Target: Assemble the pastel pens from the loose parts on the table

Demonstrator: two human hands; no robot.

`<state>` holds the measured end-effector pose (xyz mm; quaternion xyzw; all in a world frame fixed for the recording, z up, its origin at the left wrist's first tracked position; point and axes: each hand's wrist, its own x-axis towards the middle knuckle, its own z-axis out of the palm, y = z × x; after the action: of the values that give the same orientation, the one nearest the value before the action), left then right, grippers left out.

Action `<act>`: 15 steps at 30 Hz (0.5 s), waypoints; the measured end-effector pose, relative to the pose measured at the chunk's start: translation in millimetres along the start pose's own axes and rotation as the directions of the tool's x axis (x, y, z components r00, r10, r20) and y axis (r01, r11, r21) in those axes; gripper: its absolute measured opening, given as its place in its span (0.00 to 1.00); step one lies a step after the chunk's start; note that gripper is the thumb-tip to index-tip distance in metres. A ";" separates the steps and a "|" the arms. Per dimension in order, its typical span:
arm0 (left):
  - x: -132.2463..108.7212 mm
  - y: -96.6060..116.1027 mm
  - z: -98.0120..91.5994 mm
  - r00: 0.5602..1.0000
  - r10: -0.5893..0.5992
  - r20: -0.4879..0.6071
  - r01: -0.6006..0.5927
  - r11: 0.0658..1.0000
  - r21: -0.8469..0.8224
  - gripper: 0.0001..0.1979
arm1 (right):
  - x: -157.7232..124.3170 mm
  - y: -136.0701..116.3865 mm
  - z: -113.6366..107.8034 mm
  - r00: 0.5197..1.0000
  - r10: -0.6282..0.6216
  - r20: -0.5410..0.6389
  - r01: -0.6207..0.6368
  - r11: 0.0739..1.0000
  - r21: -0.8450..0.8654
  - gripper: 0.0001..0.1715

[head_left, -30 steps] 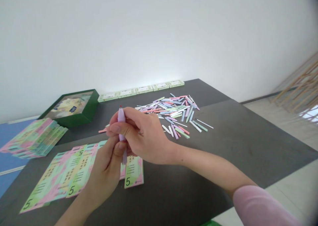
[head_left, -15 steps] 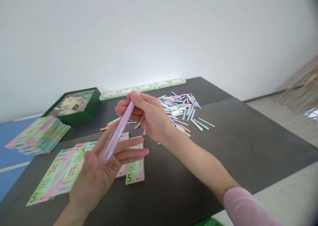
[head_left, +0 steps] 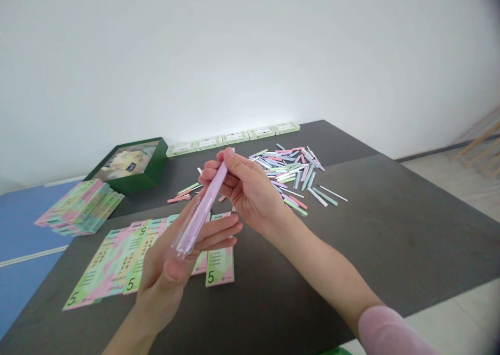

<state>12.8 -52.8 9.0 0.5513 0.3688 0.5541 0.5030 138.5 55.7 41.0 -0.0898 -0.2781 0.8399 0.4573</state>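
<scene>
From the head camera, the right hand (head_left: 248, 191) pinches the upper end of a lilac pen-shaped stick (head_left: 209, 201) between thumb and fingers, narrow and tight around it, and a pink sleeve (head_left: 390, 334) covers the forearm near the lower edge of the view. The stick's lower part sits inside a clear plastic tube (head_left: 185, 235), held tilted in the air above the table. The left hand (head_left: 167, 277) is below it, fingers stretched out and the tube against them, though whether it grips the tube I cannot tell. Both hands are over a dark grey table (head_left: 351, 230), its top showing a seam between a far and a near panel. Beneath them lie pastel sheets printed with 5 (head_left: 113, 261), with one separate sheet (head_left: 219, 269) just right of the left hand. Beyond are a heap of pastel sticks (head_left: 291, 170), a row of pale green flat boxes (head_left: 234, 137) and a dark green box (head_left: 128, 162). A stack of sheets (head_left: 80, 207) sits on a blue surface (head_left: 27, 271) at left. A white wall (head_left: 250, 58) rises behind, with pale floor tiles (head_left: 441, 303) and a wooden rack (head_left: 478, 149) at right
</scene>
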 end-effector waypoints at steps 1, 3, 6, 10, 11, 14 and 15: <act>0.9 0.5 2.1 1.000 0.006 -0.014 -0.006 1.000 0.008 0.36 | -0.1 0.6 -0.7 1.000 -0.008 -0.001 0.008 1.000 -0.004 0.13; 2.1 2.1 5.9 0.998 0.041 -0.055 -0.039 0.999 0.035 0.35 | -0.8 1.2 -1.6 0.999 -0.042 -0.001 0.042 0.999 -0.014 0.12; 2.3 4.5 6.8 0.995 0.082 -0.057 -0.076 0.992 0.106 0.34 | -3.7 0.8 -0.6 0.994 -0.103 0.028 0.104 0.994 -0.018 0.12; 0.0 3.9 -0.2 0.993 0.115 0.032 -0.118 0.981 0.154 0.38 | -7.5 0.0 2.6 0.993 -0.100 0.066 0.101 0.995 -0.008 0.14; -0.5 3.1 -1.9 0.994 0.107 0.032 -0.111 0.982 0.154 0.39 | -8.0 0.1 3.1 0.994 -0.098 0.055 0.099 0.995 -0.006 0.14; -0.4 1.3 -3.7 0.998 0.062 0.025 -0.064 0.989 0.133 0.38 | -9.1 0.6 3.8 0.993 -0.110 0.043 0.110 0.994 0.008 0.14; 0.1 1.2 -3.1 0.997 0.068 0.022 -0.070 0.990 0.120 0.37 | -9.7 0.8 3.9 0.992 -0.117 0.055 0.116 0.993 0.012 0.14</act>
<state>9.6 -52.5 9.8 0.5979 0.3781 0.5429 0.4525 141.8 45.9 42.8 -0.0481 -0.2916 0.8152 0.4981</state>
